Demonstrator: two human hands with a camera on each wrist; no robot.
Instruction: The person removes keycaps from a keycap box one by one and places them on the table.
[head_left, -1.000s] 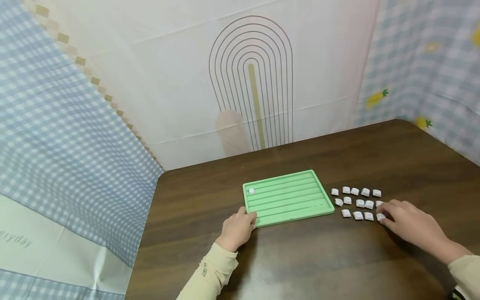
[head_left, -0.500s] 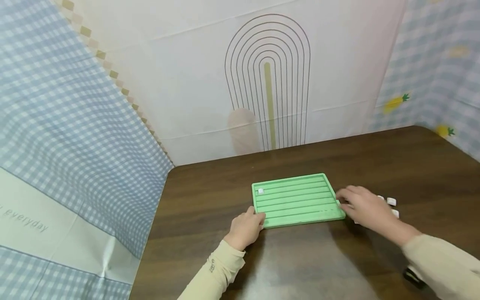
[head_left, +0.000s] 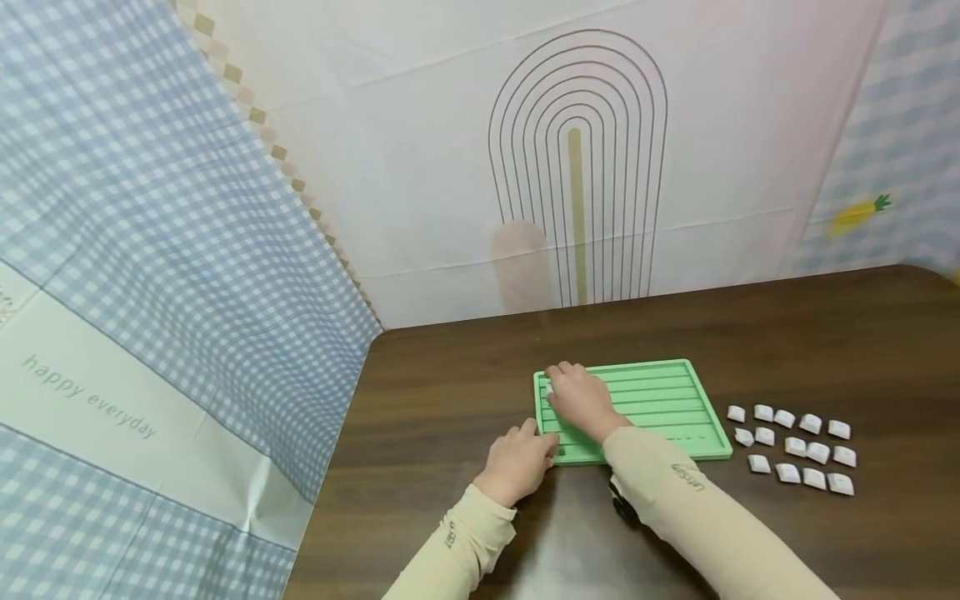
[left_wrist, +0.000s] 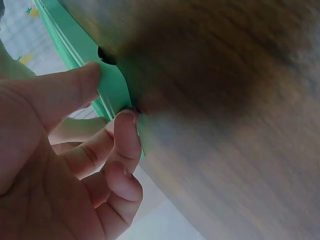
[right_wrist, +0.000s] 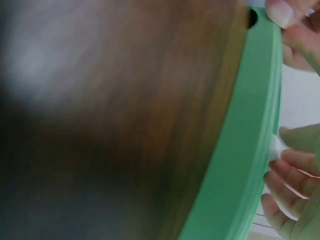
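A shallow green tray (head_left: 652, 400) with raised parallel ridges lies on the brown table. My left hand (head_left: 519, 460) grips its near left corner, thumb and curled fingers on the rim, as the left wrist view shows close up. Over the left end of the tray reaches my right hand (head_left: 581, 400), fingers bent down at the upper rows. Between its thumb and fingers a white keycap (right_wrist: 275, 148) shows in the right wrist view. At the tray's upper left, a white keycap (head_left: 550, 389) peeks out beside the right fingertips, mostly hidden by that hand.
Several white keycaps (head_left: 796, 447) lie in loose rows on the table (head_left: 787, 367) right of the tray. A patterned cloth (head_left: 420, 167) hangs behind the table, and a blue checked cloth (head_left: 225, 275) hangs along its left side. The right forearm crosses the tray's front edge.
My right hand has moved left from the loose keycaps, past the tray's right edge, to its upper left. The left hand keeps its grip on the corner. The head view has shifted.
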